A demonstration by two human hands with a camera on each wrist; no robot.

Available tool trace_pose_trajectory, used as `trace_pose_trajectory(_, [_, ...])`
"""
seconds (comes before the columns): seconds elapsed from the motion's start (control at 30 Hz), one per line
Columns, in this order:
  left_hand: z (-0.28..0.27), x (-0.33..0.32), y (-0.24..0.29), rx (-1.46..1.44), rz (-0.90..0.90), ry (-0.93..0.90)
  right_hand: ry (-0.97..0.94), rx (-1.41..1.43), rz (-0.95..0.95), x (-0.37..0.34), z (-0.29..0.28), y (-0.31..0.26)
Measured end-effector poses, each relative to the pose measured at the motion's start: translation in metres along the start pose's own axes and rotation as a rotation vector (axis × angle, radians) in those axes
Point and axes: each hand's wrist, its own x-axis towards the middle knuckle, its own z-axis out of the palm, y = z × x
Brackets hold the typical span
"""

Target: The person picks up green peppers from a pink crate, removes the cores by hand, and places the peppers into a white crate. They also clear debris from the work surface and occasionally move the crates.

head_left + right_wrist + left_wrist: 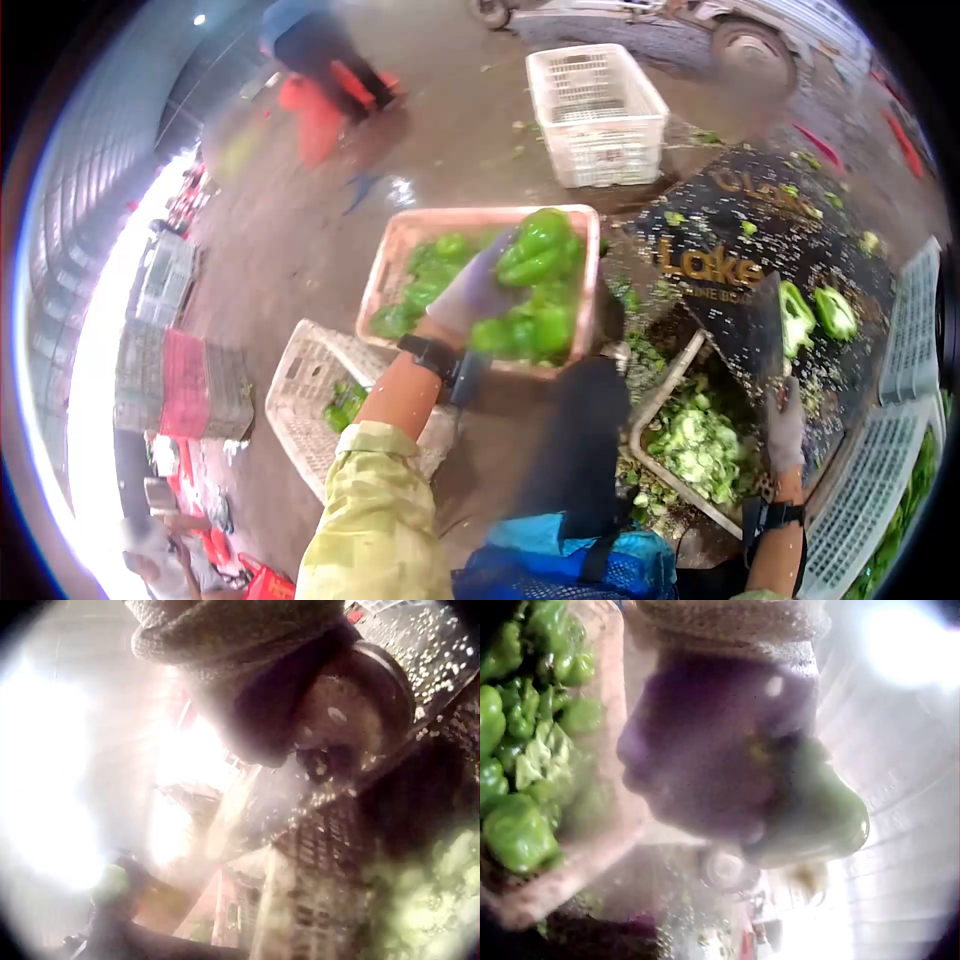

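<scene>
left grip (476,290): holds green pepper (541,245) | right grip (786,430): holds knife (769,325) | knife: long axis forward, blade pointing away from person

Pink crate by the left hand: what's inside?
Green peppers, with the left hand holding one pepper over them. The peppers cover the pink crate's floor; can't see what's underneath.

Glare and blur veil both wrist views; head-view edges curve darkly.
</scene>
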Motion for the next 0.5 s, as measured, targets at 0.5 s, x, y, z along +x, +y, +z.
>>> trace_pose_trajectory(0.5, [0.104,0.173,-0.219,1.511,0.315,-0.299,0.117,0.012,0.082,-0.069,-0.076,-0.103])
